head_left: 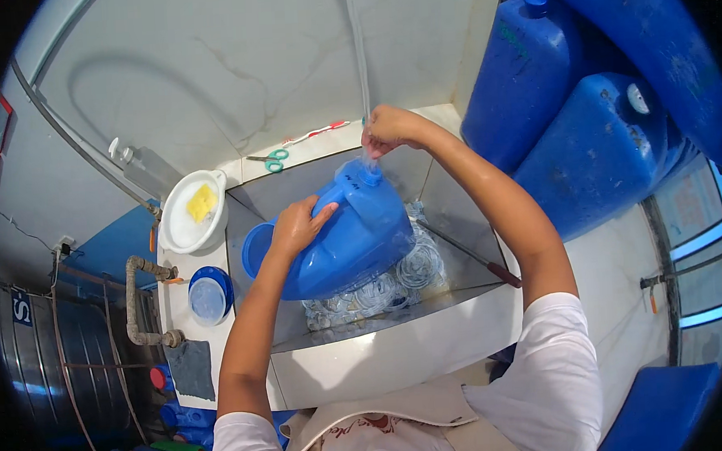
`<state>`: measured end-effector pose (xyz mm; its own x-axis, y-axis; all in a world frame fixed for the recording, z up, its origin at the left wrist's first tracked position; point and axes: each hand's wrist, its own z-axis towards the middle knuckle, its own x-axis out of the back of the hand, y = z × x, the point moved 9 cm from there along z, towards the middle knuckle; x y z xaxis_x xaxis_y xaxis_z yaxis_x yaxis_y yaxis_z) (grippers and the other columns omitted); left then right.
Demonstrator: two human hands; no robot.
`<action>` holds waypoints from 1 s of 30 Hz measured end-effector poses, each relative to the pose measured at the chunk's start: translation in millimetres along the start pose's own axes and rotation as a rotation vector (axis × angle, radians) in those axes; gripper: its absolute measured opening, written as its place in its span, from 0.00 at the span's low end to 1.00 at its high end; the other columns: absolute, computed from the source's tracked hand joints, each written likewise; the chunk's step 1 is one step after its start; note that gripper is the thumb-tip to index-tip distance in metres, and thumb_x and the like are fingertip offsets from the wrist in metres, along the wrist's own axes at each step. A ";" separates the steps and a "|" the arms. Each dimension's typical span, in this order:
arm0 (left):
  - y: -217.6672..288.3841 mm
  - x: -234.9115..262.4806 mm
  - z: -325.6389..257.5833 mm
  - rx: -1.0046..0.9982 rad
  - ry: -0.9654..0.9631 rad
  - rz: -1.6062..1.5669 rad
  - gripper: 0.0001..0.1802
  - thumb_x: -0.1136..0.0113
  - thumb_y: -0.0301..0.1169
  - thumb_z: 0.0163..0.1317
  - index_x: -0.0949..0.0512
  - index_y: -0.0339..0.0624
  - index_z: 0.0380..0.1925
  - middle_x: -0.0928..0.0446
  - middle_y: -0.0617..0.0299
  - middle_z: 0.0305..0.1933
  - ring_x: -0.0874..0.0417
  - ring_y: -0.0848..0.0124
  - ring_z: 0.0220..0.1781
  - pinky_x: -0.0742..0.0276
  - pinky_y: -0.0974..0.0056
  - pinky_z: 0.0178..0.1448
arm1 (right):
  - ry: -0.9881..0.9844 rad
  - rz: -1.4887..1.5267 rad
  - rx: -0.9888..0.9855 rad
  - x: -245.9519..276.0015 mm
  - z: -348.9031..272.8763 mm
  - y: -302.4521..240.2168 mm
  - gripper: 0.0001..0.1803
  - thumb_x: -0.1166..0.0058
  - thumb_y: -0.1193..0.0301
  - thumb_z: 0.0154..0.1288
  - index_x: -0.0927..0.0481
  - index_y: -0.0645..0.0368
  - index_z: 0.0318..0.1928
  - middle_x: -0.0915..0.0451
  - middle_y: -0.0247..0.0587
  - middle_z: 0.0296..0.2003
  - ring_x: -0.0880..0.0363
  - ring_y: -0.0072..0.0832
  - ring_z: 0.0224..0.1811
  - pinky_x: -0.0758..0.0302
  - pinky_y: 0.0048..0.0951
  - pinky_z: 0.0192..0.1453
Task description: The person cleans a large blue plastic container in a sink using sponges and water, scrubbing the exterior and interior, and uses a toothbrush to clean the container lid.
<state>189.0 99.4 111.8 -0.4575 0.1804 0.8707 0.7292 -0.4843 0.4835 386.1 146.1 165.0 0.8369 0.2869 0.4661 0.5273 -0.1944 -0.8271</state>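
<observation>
A big blue plastic jug lies tilted over the sink, its neck pointing away from me and up. My left hand grips it near the handle, thumb spread along its side. At the jug's mouth, my right hand is closed around the lower end of a clear hose that hangs down from the top of the view. Something clear, looking like water, shows between these fingers and the neck. Beneath the jug, coiled whitish material covers part of the sink floor; its kind is unclear.
Scissors and a toothbrush lie on the back ledge. A white basin with a yellow sponge, blue lids and a grey cloth sit left. A rod leans inside the sink. Large blue containers crowd the right.
</observation>
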 end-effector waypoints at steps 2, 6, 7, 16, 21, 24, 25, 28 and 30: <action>-0.1 1.3 -4.0 0.020 0.012 0.010 0.30 0.51 0.57 0.58 0.25 0.36 0.28 0.24 0.41 0.26 0.23 0.44 0.32 0.29 0.49 0.37 | -0.010 -0.028 0.008 -3.1 -0.6 -3.3 0.10 0.59 0.76 0.61 0.25 0.71 0.32 0.23 0.46 0.29 0.20 0.29 0.28 0.19 0.27 0.36; -2.0 2.9 -5.5 0.056 -0.002 -0.015 0.28 0.52 0.56 0.60 0.24 0.38 0.33 0.23 0.42 0.30 0.22 0.45 0.35 0.28 0.50 0.39 | 0.021 0.202 0.006 -2.1 -7.5 -15.2 0.10 0.58 0.75 0.60 0.25 0.70 0.32 0.22 0.47 0.29 0.20 0.29 0.28 0.19 0.27 0.36; -1.2 2.8 -5.7 0.044 0.021 -0.035 0.28 0.53 0.56 0.60 0.25 0.38 0.35 0.22 0.43 0.31 0.22 0.45 0.35 0.28 0.50 0.39 | 0.011 0.195 0.002 -4.1 -8.7 -18.2 0.10 0.58 0.75 0.60 0.25 0.71 0.32 0.22 0.48 0.30 0.20 0.30 0.28 0.19 0.27 0.36; 0.9 -36.1 36.8 0.256 -0.028 -0.625 0.16 0.53 0.39 0.65 0.38 0.46 0.50 0.25 0.54 0.31 0.23 0.67 0.26 0.27 0.64 0.31 | 0.055 0.358 -0.018 -0.9 -6.9 -15.1 0.08 0.57 0.79 0.58 0.26 0.71 0.32 0.23 0.50 0.31 0.19 0.34 0.30 0.18 0.28 0.36; 6.4 -35.6 51.0 0.402 0.163 -0.597 0.13 0.58 0.38 0.67 0.34 0.45 0.46 0.26 0.51 0.28 0.24 0.63 0.26 0.27 0.58 0.31 | 0.085 0.368 0.014 -0.1 -13.8 -26.6 0.07 0.59 0.80 0.57 0.26 0.70 0.31 0.24 0.48 0.29 0.19 0.33 0.28 0.18 0.28 0.38; -28.0 -16.3 51.1 0.246 0.268 -0.019 0.18 0.61 0.44 0.66 0.27 0.44 0.42 0.26 0.46 0.32 0.26 0.55 0.33 0.30 0.48 0.37 | 0.042 0.358 0.061 -18.7 -12.3 -57.0 0.08 0.59 0.79 0.57 0.26 0.69 0.30 0.24 0.46 0.27 0.20 0.30 0.27 0.19 0.27 0.36; -4.3 -22.4 50.7 0.257 0.214 0.106 0.21 0.62 0.46 0.65 0.25 0.43 0.41 0.25 0.44 0.34 0.26 0.53 0.40 0.31 0.46 0.41 | 0.100 0.358 0.029 -3.7 -16.6 -36.4 0.08 0.59 0.79 0.57 0.26 0.69 0.30 0.24 0.45 0.26 0.20 0.29 0.26 0.19 0.26 0.35; 16.8 7.3 32.4 0.192 0.307 0.468 0.30 0.65 0.53 0.64 0.20 0.41 0.35 0.25 0.40 0.37 0.25 0.47 0.42 0.31 0.44 0.43 | 0.130 0.306 0.040 4.4 -18.5 -32.8 0.08 0.60 0.79 0.56 0.26 0.68 0.30 0.24 0.44 0.23 0.22 0.27 0.24 0.21 0.25 0.33; 18.6 23.6 22.1 0.126 0.425 0.573 0.34 0.66 0.56 0.64 0.18 0.38 0.31 0.25 0.38 0.38 0.23 0.44 0.41 0.30 0.46 0.43 | 0.102 0.279 0.063 0.9 -13.3 -33.6 0.08 0.59 0.79 0.56 0.26 0.67 0.29 0.24 0.44 0.23 0.23 0.27 0.23 0.21 0.24 0.31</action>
<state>203.1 113.5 143.3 -0.1257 -0.4333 0.8925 0.9550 -0.2963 -0.0094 371.1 140.4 197.3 0.9603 0.1345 0.2445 0.2674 -0.1932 -0.9440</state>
